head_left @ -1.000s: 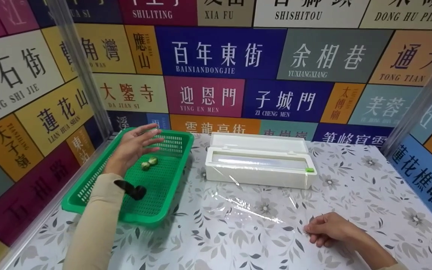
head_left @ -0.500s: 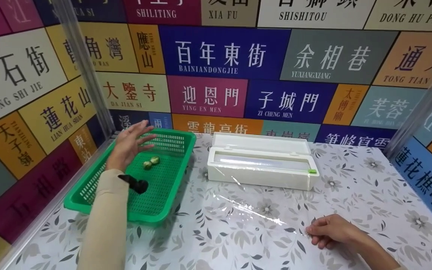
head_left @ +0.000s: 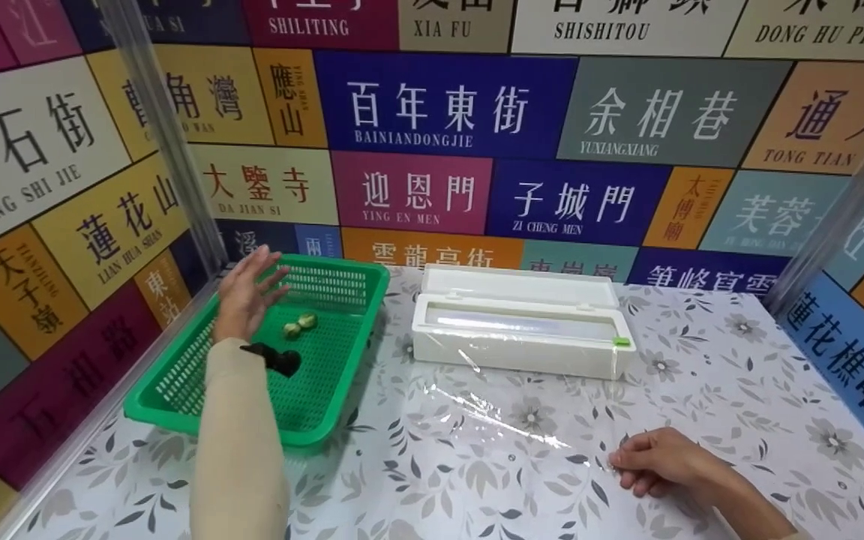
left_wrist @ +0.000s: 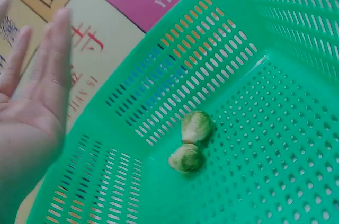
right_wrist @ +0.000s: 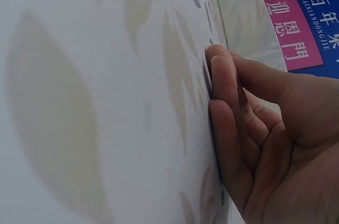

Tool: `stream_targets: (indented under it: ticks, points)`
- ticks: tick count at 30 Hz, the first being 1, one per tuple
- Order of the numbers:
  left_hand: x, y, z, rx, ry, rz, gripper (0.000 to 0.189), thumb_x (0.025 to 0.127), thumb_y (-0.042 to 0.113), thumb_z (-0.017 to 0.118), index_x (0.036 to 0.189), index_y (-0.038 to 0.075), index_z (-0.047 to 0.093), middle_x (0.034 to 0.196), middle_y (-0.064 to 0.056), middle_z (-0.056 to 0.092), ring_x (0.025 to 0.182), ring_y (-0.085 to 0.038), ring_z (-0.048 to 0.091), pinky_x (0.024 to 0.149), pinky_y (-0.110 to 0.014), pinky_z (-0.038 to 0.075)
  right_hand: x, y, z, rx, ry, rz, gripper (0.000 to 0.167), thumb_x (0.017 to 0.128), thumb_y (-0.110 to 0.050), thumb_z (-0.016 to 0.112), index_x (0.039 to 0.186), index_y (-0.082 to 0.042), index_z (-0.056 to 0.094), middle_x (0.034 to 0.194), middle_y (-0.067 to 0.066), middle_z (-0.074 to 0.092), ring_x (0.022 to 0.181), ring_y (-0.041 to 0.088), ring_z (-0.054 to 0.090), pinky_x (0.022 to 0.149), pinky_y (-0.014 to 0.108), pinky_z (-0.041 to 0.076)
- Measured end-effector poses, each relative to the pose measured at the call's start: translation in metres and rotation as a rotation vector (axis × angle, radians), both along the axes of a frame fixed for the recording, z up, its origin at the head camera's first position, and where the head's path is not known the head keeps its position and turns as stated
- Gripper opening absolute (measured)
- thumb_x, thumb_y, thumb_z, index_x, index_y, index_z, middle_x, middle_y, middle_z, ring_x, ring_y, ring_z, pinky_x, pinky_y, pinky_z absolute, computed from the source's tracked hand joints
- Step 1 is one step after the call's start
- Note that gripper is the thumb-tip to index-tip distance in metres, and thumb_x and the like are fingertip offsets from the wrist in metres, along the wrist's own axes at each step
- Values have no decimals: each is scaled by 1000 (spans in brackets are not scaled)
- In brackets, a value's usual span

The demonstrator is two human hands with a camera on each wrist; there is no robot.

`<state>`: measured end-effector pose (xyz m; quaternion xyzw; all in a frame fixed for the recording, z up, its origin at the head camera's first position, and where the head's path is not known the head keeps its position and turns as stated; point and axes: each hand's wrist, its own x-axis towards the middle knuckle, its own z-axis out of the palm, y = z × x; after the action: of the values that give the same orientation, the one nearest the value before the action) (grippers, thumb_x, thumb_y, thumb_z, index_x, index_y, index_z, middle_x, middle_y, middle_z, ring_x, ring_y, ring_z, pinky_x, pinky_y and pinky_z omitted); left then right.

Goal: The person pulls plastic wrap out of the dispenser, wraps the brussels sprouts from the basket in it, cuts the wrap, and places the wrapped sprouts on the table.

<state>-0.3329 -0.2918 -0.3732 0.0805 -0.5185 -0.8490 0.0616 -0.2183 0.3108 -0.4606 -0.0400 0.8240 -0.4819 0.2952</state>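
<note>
My left hand (head_left: 247, 295), its fingers straight and spread, is raised over the left side of a green plastic basket (head_left: 366, 352) and holds nothing. Two small Brussels sprouts (left_wrist: 194, 127) lie side by side on the basket floor, to the right of that hand. At the front right, my right hand (head_left: 661, 459) pinches a corner of clear cling film (head_left: 492, 416) between thumb and fingers, low over the tabletop. The film stretches from there back to a white dispenser box (head_left: 514, 358), whose lid (head_left: 518, 285) stands raised.
A small green slider (head_left: 621, 341) sits at the right end of the dispenser's front edge. A floral tablecloth (head_left: 739, 405) covers the table. Walls of coloured name panels (head_left: 439, 105) close off the back and sides, with clear corner posts (head_left: 169, 142).
My left hand has drifted slightly left and back from over the basket's middle, the forearm swinging right. My right hand keeps its pinch on the film in place.
</note>
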Motion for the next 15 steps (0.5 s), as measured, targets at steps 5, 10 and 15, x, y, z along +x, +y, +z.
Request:
stream_targets:
  ticks: [5,10,15]
  points:
    - [-1,-6,-7,162,65,39,58,97,30,66,149,17,43,129,1,62,102,-12,70,79,-27,62,0,-1,-2,-12,2,-2,22,95,-31,68,93,-10,70,71,-7,71,61,1,64,54,16,50]
    - [-7,-9,-11,185,102,49,61,98,29,65,152,17,40,135,1,57,111,-14,66,86,-27,61,0,0,-2,-12,0,-9,22,95,-32,68,93,-10,70,72,-7,71,61,1,64,55,16,50]
    - [-12,-6,-20,161,105,78,61,98,29,64,153,19,39,149,-4,51,134,-22,55,95,-29,59,1,0,-1,-4,5,-19,22,94,-32,69,93,-9,71,71,-7,72,60,1,64,54,16,51]
